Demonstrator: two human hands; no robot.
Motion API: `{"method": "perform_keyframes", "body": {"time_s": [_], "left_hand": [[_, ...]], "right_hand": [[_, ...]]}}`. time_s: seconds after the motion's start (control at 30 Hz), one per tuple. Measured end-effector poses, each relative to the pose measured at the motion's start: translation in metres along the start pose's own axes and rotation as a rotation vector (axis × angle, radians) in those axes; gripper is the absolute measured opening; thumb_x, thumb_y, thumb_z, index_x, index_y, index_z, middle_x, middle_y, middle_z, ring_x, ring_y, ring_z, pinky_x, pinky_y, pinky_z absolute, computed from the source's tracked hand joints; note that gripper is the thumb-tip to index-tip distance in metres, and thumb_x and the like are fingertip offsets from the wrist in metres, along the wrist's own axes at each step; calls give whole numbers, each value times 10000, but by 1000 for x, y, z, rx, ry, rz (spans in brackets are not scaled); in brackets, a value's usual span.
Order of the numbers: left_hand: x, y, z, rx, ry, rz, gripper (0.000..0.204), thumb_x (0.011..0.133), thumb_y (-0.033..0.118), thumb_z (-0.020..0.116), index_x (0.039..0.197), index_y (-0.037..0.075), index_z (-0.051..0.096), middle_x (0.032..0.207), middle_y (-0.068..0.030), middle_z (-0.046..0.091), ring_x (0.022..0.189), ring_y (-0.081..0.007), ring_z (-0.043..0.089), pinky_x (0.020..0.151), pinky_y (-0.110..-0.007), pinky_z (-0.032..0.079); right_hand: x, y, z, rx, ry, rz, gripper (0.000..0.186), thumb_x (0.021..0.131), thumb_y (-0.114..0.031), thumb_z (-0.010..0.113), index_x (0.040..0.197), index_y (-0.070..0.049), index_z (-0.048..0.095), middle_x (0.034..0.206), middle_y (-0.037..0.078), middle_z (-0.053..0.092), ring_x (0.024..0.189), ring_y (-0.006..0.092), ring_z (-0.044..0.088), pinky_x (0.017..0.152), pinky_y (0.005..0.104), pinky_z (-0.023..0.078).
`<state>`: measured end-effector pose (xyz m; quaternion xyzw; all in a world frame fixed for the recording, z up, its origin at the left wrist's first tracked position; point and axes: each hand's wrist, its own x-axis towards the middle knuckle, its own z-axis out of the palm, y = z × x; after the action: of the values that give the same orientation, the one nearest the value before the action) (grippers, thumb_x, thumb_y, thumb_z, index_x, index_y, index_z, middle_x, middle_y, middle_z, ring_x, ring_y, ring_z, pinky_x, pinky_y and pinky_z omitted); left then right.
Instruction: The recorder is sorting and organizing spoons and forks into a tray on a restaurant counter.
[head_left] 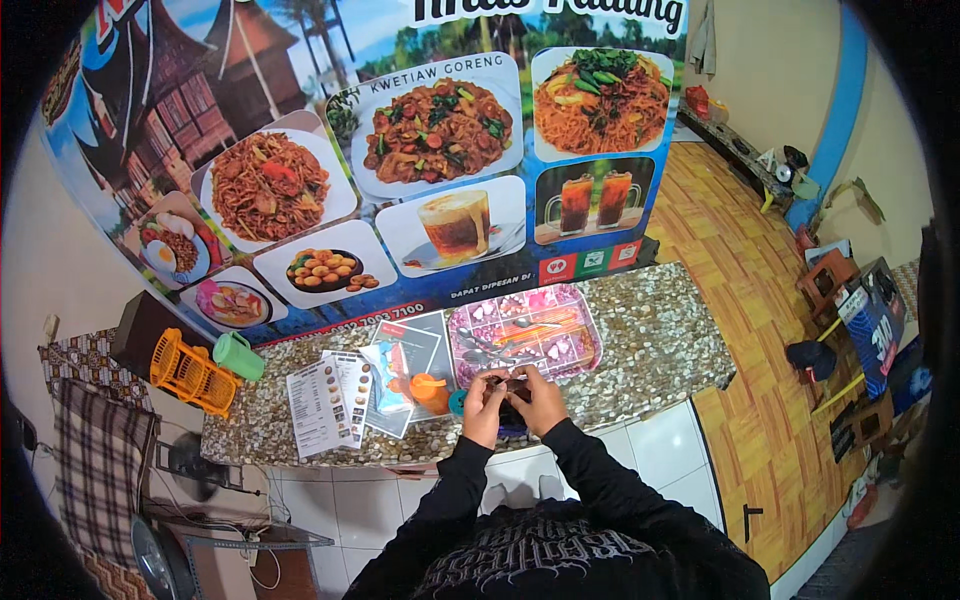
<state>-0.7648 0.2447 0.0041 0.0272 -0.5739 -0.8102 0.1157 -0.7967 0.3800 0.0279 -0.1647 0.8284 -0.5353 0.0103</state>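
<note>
My left hand [484,410] and my right hand [540,402] meet over the near edge of the counter, fingers bent and pinched together. Between them is a small dark brown thing [511,388], too small to name. Below the hands a dark container or bundle [512,424] shows in part, mostly covered by them. Just beyond the hands lies a pink and purple patterned tray [597,345] with compartments, holding several spoons [478,352] and long orange sticks [545,328]. Left of my left hand are a round teal lid-like piece [457,402] and an orange container [430,392].
Printed menu sheets [318,408], a blue and white packet [391,374] and a dark board [432,330] lie left on the speckled counter [665,340]. A green pitcher [238,356] and orange basket [192,370] stand at its left end. A food banner [340,210] rises behind.
</note>
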Motion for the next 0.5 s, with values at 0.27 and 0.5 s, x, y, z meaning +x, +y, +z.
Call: {"method": "perform_keyframes", "body": {"time_s": [0.27, 0.5], "left_hand": [[1, -25, -17, 100, -106, -63, 241, 1010, 4, 498, 1228, -1, 601, 1184, -66, 652, 1109, -146, 600, 983, -286, 451], [0, -25, -26, 250, -193, -37, 271, 1014, 22, 494, 1265, -14, 589, 1248, -101, 657, 1177, -187, 599, 1048, -317, 426]], "right_hand": [[-7, 16, 8, -129, 2, 40, 377, 850, -91, 759, 1171, -38, 567, 868, 245, 701, 847, 424, 703, 701, 478, 547], [-15, 39, 15, -94, 33, -60, 419, 823, -61, 766, 1201, -12, 592, 916, 231, 716, 882, 418, 707, 742, 464, 565]]}}
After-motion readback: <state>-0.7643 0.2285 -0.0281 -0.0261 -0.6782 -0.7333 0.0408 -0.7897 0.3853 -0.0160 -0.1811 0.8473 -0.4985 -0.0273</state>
